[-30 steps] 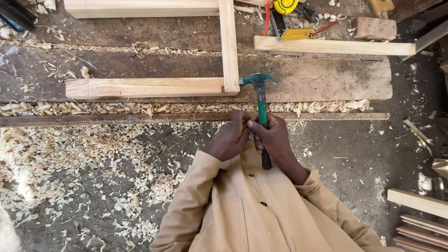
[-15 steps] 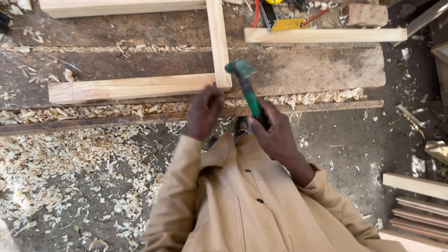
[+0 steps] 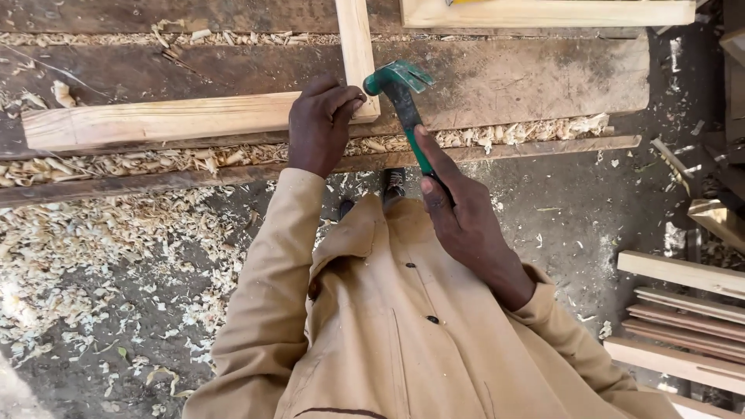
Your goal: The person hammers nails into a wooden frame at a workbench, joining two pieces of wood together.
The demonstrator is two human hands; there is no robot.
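Workbench [image 3: 543, 77], hammer [image 3: 400, 93] over wooden frame [image 3: 194, 120]
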